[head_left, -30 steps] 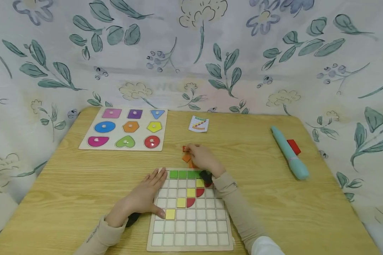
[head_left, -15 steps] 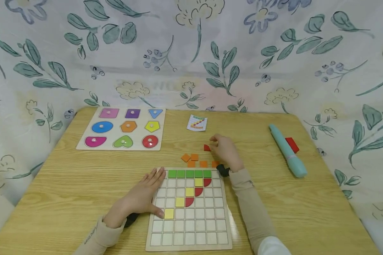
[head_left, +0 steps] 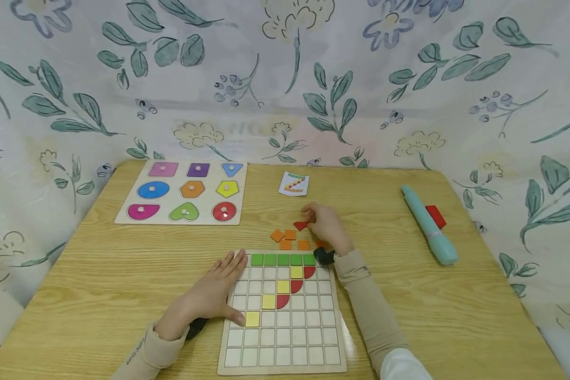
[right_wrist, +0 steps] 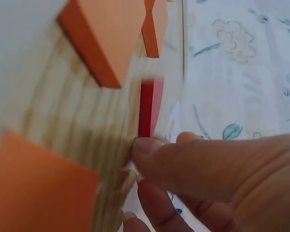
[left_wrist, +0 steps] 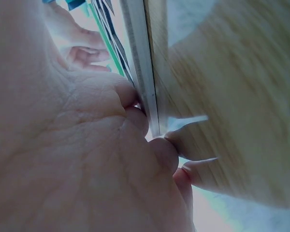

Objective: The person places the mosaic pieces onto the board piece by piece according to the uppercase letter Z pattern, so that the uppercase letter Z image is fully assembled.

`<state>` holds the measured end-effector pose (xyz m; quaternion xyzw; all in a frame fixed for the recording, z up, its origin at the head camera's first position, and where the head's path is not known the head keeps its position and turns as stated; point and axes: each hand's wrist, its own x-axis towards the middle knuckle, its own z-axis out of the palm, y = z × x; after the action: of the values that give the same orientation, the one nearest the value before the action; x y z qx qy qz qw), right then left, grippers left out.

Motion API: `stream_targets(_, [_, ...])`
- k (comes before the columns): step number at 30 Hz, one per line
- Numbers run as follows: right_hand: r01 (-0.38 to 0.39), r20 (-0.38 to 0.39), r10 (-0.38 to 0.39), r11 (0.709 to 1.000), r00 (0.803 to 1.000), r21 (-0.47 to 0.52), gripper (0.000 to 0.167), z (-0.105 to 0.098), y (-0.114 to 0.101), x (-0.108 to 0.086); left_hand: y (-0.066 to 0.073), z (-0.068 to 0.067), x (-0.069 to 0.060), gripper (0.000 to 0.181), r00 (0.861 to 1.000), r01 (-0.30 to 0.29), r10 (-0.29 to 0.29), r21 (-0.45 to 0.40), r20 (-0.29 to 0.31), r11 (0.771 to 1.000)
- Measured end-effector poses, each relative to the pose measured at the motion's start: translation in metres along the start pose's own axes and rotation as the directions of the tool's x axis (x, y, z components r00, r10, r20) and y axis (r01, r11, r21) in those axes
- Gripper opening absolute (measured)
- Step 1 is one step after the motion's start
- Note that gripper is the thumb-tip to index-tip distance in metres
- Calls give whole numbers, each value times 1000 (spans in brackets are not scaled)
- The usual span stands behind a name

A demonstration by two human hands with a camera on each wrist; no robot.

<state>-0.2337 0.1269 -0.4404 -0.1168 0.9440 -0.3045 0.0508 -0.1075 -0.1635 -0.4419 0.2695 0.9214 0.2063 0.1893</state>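
Observation:
My left hand (head_left: 214, 290) rests spread on the left edge of the wooden grid board (head_left: 285, 364), fingers straight and thumb beside a yellow square tile (head_left: 253, 319). Beyond the board, my right hand (head_left: 328, 226) pinches a red quarter-circle tile (head_left: 300, 226) by one end. The right wrist view has my thumb on the end of that red tile (right_wrist: 151, 108). Green square tiles (head_left: 283, 259) line the board's top row. Yellow squares step down diagonally below them, some with red quarter circles (head_left: 296, 286) alongside. Loose orange square tiles (head_left: 290, 235) lie between the board and my right hand.
A knobbed shape puzzle (head_left: 204, 211) lies at the back left. A small pattern card (head_left: 294, 183) is at the back middle. On the right are a turquoise tapered object (head_left: 429, 226) and a red block (head_left: 436, 216). A floral cloth (head_left: 266, 105) hangs behind the table.
My right hand went right with the red tile, uncovering the orange tiles, then slightly back left and nearer. The red tile has turned. My left hand stays on the board.

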Motion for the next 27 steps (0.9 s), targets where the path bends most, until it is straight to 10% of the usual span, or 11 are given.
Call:
stream_targets(18, [25, 122, -35, 996, 992, 86, 53, 3, -6, 1, 1, 0, -1, 129, 1000, 18, -18, 3, 7, 1000])
stream_targets(27, [63, 119, -66, 998, 991, 22, 26, 3, -6, 0, 2, -1, -1, 129, 1000, 12, -12, 4, 1, 1000])
